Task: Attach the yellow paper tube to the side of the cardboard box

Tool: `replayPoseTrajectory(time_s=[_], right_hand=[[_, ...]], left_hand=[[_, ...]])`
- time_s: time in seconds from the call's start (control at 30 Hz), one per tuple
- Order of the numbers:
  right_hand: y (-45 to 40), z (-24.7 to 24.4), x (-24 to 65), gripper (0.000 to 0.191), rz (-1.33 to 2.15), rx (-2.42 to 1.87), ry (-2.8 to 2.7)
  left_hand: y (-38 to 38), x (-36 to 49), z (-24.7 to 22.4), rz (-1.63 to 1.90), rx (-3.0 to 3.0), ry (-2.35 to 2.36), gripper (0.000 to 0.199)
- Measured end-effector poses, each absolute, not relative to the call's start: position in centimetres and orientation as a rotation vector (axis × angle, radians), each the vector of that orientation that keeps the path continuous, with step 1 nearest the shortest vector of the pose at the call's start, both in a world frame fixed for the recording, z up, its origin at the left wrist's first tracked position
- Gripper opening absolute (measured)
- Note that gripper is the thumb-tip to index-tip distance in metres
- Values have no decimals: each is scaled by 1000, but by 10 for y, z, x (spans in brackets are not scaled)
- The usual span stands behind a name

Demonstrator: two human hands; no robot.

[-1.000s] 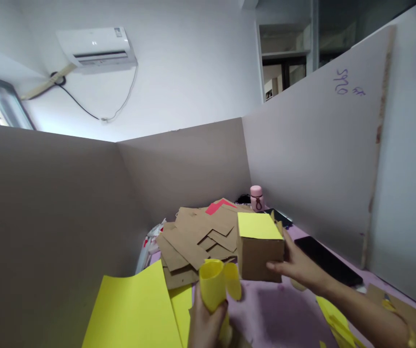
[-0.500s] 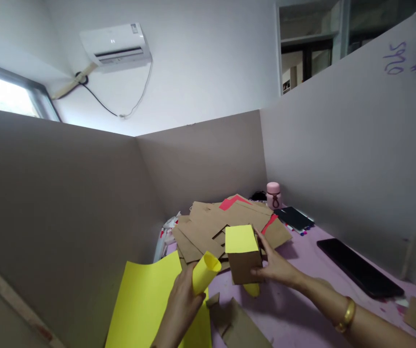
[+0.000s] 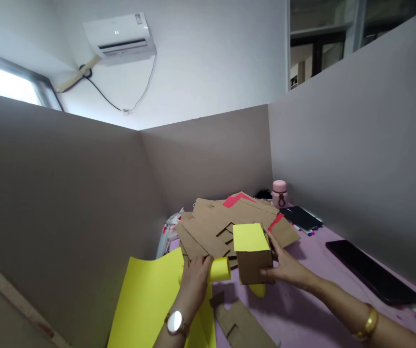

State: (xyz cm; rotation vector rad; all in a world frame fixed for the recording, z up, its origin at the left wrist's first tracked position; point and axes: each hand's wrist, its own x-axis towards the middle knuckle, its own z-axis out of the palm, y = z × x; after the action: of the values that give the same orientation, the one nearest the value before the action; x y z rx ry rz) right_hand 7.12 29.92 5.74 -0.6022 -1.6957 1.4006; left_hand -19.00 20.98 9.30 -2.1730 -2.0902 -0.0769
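A rolled tube of yellow paper (image 3: 220, 269) lies sideways in my left hand (image 3: 196, 276), whose fingers wrap over it from above. My right hand (image 3: 283, 265) grips the right side of a brown cardboard box (image 3: 254, 267) with a yellow top (image 3: 251, 237). The tube's open end points toward the box, a small gap apart. Under my left arm spreads a large yellow sheet (image 3: 150, 295). A small yellow piece (image 3: 257, 290) shows beneath the box.
Behind the box is a pile of cardboard sheets (image 3: 202, 227) with red pieces. Cut cardboard (image 3: 242, 324) lies in front. A pink bottle (image 3: 279, 194), dark tablet-like object (image 3: 301, 217), pens and a black slab (image 3: 372, 271) are at the right. Grey partitions (image 3: 208, 154) enclose the table.
My left hand has turned palm down, swinging the yellow tube from tilted upward to roughly level. Its wristwatch now shows. The view has shifted slightly; my right hand still grips the box.
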Motion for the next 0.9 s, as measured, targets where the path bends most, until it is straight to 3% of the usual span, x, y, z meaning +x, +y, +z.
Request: replayPoseTrajectory(time_s=[0.9], right_hand=[[305,60,68,133,1394,-530,-1683]], left_hand=[[238,-172,77,163,-2247,-2041,65]])
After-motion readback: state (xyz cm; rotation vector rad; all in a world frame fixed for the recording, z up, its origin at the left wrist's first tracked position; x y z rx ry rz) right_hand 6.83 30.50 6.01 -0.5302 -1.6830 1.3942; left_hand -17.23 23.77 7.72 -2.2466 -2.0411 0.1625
